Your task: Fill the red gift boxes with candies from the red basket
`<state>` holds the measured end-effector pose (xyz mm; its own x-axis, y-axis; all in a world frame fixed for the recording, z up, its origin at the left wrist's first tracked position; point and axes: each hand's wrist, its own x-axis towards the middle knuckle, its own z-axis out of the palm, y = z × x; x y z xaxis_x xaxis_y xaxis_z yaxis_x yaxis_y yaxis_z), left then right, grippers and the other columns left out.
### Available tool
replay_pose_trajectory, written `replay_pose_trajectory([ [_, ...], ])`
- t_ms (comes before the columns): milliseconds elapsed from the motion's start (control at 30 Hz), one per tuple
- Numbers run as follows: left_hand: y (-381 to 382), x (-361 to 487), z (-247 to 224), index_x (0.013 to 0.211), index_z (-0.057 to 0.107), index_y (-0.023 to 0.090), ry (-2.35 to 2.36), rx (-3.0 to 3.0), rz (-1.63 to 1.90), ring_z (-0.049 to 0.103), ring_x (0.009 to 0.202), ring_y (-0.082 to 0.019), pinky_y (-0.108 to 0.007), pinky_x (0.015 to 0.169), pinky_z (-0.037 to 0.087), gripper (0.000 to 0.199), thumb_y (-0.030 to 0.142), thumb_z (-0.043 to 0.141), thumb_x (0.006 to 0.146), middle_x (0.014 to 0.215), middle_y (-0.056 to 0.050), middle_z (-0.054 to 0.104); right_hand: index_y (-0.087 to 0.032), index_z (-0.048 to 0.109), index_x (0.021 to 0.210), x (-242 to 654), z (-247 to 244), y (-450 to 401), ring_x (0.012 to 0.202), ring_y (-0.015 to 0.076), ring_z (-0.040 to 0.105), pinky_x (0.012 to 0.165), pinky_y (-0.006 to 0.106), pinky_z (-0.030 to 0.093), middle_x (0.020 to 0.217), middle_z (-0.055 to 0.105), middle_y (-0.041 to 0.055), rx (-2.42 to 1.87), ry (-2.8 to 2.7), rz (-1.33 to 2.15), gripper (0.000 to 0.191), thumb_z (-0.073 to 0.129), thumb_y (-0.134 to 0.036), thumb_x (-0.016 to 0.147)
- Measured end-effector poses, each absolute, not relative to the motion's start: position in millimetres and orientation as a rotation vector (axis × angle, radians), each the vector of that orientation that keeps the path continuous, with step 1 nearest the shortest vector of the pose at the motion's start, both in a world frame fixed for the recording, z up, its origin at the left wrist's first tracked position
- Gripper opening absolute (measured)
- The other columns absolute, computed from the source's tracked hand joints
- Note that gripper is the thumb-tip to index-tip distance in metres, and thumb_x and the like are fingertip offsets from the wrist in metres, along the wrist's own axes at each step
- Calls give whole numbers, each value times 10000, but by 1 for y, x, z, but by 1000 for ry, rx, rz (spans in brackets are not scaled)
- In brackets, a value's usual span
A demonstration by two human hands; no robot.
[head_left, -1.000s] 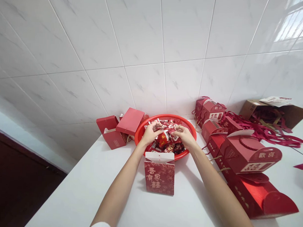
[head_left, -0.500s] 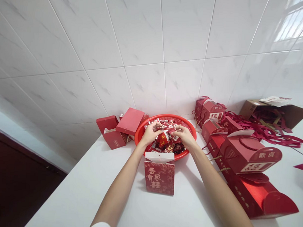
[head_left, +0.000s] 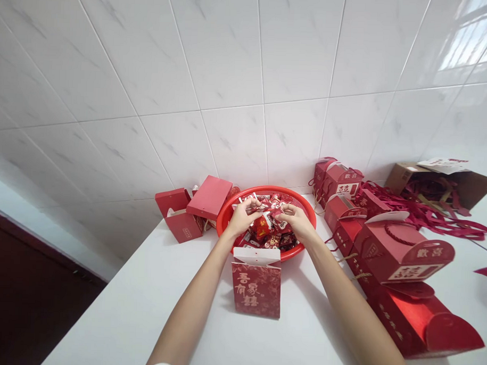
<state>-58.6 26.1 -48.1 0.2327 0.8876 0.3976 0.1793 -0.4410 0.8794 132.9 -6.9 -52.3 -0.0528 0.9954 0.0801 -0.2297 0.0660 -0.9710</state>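
Observation:
A round red plastic basket [head_left: 308, 214] holds a pile of wrapped candies [head_left: 261, 226], mostly in red and gold wrappers. Over the pile, my left hand [head_left: 244, 217] is closed in a pinch on a red wrapped candy. Facing it, my right hand [head_left: 297, 221] is closed with its fingertips on a red wrapped candy too; whether both grip the same piece is hard to see. Just in front of the basket, between my forearms, an upright red gift box [head_left: 256, 289] with gold characters stands with its top flaps up.
Two red boxes, one with its lid raised [head_left: 182, 223] and one flat-topped [head_left: 210, 197], stand left of the basket. On the right are several handled red gift boxes [head_left: 405, 244], a heap of magenta ribbons [head_left: 437, 218] and a brown carton [head_left: 477, 185]. A tiled wall rises behind.
Both hands stay over the basket, with only slight finger movement at the candy. The whole view has shifted slightly, so things appear a little lower.

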Motion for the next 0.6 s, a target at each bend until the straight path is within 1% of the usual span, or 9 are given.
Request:
replay_pose_trajectory([
  [233,27,-59,-49,830,599,183,956,1731,1239,643,936,-198,-377,947,509,220,224,739,665,907,-14,642,-218,542,655,133,-53,-7,679,163,581,690,298,422,643,639,-32,-966,-1108,1300,293,792,-263,508],
  [600,27,-59,-48,836,593,192,974,1759,1224,630,953,-200,-365,940,501,224,258,737,678,922,-16,639,-222,561,652,132,-53,-7,679,168,582,676,295,429,646,638,-28,-976,-1135,1263,267,785,-273,516],
])
